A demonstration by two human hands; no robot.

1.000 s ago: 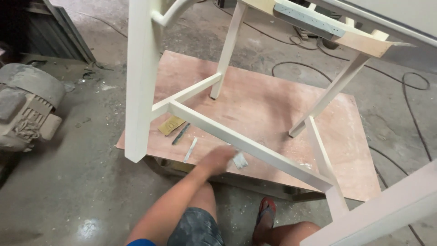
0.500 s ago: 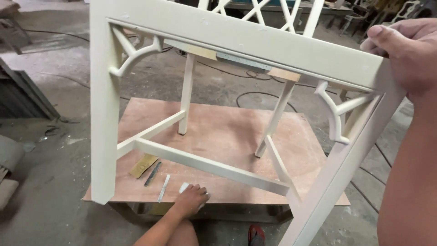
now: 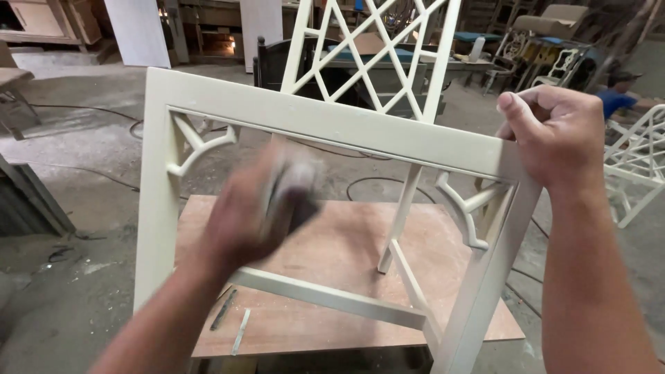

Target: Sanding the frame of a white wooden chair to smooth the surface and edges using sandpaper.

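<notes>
Up on the brown plywood board (image 3: 332, 325), right hand (image 3: 554, 135) clamps the cream-painted wooden chair frame's (image 3: 332, 128) top rail, left hand (image 3: 253, 211) grips a blurry grey sanding pad (image 3: 294, 187) just below it, so sanding looks barely underway, most of it left.

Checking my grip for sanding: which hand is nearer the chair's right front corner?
Right. The right hand grips that corner of the chair; the left hand, blurred, is raised before the front rail's middle.
</notes>
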